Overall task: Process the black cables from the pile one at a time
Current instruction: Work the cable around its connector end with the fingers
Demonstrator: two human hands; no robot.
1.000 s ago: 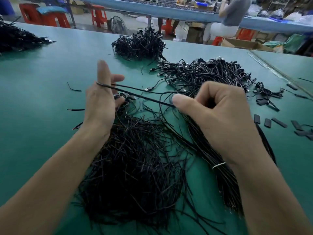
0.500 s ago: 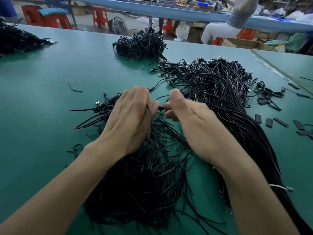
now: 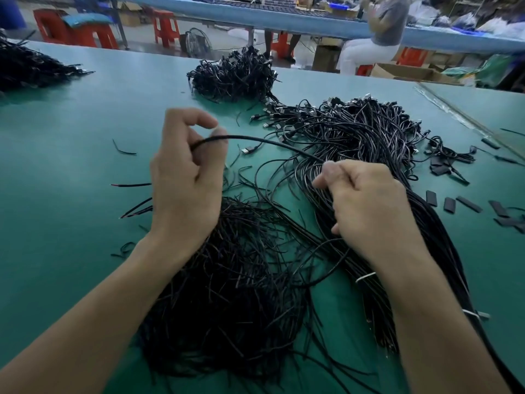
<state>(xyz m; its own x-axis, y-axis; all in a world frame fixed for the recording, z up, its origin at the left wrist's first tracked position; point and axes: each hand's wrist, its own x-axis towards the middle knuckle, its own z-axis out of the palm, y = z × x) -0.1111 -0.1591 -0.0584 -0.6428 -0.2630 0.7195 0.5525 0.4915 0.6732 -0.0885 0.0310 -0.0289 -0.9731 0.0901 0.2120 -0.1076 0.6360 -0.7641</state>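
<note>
One black cable [image 3: 270,142] arches between my two hands above the green table [image 3: 71,155]. My left hand [image 3: 186,177] is raised, with thumb and fingers pinching the cable's left end. My right hand [image 3: 366,200] pinches the same cable lower and to the right, fingers curled. Under my forearms lies a tangled pile of thin black wires [image 3: 227,294]. A long bundle of black cables with metal plugs [image 3: 369,143] runs from the middle right toward the near edge, under my right wrist.
A third heap of black cables [image 3: 233,75] sits farther back and another [image 3: 28,66] at the far left. Short black sleeve pieces [image 3: 449,204] are scattered at the right. A seated person [image 3: 375,38], red stools and a blue bench lie beyond the table.
My hands were close together over the pile; they have since moved apart, the left rising and going left, drawing a cable out in an arch between them.
</note>
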